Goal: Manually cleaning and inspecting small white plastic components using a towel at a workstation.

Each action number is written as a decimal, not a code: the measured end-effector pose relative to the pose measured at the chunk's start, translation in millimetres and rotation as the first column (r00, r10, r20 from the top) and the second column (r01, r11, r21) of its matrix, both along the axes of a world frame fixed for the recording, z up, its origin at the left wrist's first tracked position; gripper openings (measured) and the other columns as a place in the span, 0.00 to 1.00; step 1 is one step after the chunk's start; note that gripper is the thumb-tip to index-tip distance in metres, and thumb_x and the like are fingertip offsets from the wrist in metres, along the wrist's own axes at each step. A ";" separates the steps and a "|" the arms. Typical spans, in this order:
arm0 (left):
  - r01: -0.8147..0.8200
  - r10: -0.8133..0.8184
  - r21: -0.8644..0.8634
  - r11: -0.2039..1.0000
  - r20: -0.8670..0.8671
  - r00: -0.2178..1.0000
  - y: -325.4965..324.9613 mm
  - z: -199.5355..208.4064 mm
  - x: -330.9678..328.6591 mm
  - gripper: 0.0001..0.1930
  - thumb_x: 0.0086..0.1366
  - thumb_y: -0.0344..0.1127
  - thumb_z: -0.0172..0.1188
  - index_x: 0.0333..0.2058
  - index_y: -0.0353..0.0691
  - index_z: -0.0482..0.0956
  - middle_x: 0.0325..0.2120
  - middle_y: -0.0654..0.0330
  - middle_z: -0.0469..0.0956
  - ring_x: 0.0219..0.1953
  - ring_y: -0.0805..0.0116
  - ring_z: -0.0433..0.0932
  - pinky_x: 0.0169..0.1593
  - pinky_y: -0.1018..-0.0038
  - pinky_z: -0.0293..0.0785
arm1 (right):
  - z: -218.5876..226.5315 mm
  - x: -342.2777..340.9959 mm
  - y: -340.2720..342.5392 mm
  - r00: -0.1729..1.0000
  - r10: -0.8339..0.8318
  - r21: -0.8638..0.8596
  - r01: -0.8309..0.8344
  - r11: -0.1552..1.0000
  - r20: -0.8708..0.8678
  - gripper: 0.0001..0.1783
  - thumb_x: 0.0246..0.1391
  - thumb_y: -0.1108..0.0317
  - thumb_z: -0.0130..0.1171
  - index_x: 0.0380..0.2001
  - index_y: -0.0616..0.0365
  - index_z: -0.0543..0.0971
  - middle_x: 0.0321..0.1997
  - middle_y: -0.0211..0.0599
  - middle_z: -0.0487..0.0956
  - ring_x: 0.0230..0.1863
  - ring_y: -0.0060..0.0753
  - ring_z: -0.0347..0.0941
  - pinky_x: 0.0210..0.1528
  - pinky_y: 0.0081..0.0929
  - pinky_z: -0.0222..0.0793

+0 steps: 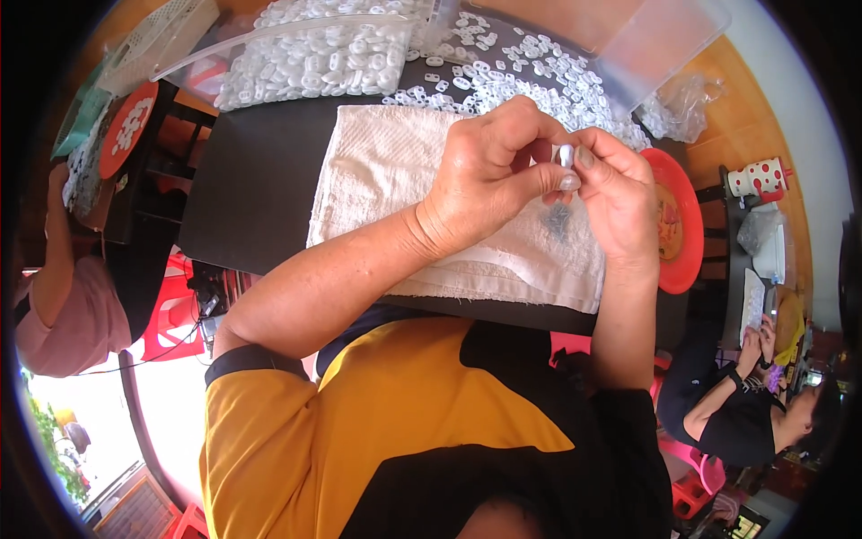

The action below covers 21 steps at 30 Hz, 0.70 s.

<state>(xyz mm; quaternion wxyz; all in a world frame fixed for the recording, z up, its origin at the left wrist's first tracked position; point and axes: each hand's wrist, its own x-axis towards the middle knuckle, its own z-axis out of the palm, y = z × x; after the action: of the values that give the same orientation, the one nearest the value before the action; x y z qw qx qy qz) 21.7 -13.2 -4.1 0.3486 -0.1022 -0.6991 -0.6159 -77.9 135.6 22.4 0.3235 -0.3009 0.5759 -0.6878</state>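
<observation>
Both hands meet above a white towel (395, 171) spread on a dark table (260, 189). My left hand (489, 171) and my right hand (620, 193) pinch a small white plastic piece (566, 155) between their fingertips. A little heap of small dark metal parts (558, 218) lies on the towel just under the hands. Beyond the towel, several loose white plastic rings (530, 72) are scattered over the table.
A clear bag full of white rings (314, 58) and a clear plastic box (646, 36) stand at the far side. A red plate (678, 225) sits at the right. One person sits at the left (67, 305), another at the lower right (745, 404).
</observation>
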 end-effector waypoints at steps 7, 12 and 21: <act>-0.046 0.046 -0.017 0.999 0.008 0.999 -0.8 -1.5 -2.3 0.11 0.53 0.25 0.69 0.35 0.36 0.78 0.25 0.67 0.73 0.24 0.84 0.70 0.29 0.85 0.68 | 1.2 5.0 -2.3 0.975 -0.085 -0.041 0.078 0.996 -0.205 0.10 0.59 0.67 0.56 0.33 0.66 0.76 0.27 0.32 0.76 0.28 0.22 0.71 0.33 0.18 0.64; -0.041 0.040 0.018 0.999 0.075 0.996 0.7 -1.9 -2.5 0.11 0.53 0.26 0.69 0.35 0.37 0.78 0.25 0.69 0.73 0.24 0.85 0.69 0.29 0.85 0.68 | 0.9 5.0 0.9 0.949 -0.118 -0.019 0.118 0.993 -0.291 0.09 0.59 0.69 0.56 0.36 0.66 0.75 0.31 0.30 0.73 0.32 0.20 0.67 0.35 0.19 0.62; -0.003 0.004 -0.012 1.000 0.092 0.996 0.8 -5.4 -0.4 0.09 0.56 0.24 0.67 0.34 0.35 0.77 0.29 0.65 0.78 0.30 0.82 0.76 0.34 0.84 0.73 | 1.3 9.1 2.3 0.945 -0.108 -0.007 0.111 0.994 -0.308 0.11 0.59 0.67 0.55 0.35 0.67 0.75 0.30 0.30 0.72 0.32 0.19 0.66 0.36 0.19 0.60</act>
<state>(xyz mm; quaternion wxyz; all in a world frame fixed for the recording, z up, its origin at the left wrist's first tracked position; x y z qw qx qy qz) 21.2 -12.4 -9.5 0.3165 -0.0743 -0.7182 -0.6152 -68.8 137.9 23.7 0.1925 -0.3706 0.6386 -0.6464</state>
